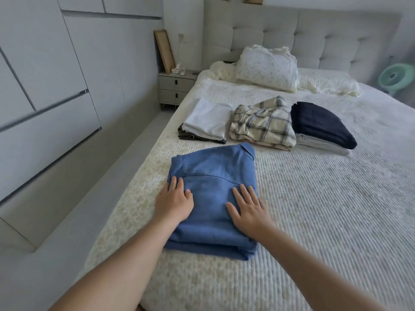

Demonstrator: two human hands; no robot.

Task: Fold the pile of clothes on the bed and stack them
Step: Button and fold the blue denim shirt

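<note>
Wardrobe (45,86) at 9 o'clock, nightstand (176,89) at 11 with a frame (164,51) leaning behind it. Bed (314,209) fills the rest. Left hand (174,202) flat on the left edge of the folded blue shirt (213,182), fingers straight, released, pressing, not grasping. Right hand (249,212) flat on the shirt's right half, fingers spread, same state. Shirt sits near the bed's left edge, centre frame. Behind it at 12 o'clock, three stacks in a row, just beside each other: white stack (207,120), plaid stack (262,124), navy stack (321,126). Pillow (267,68) against the headboard (303,37) further back. Green fan (397,78) at 2 o'clock.
</note>
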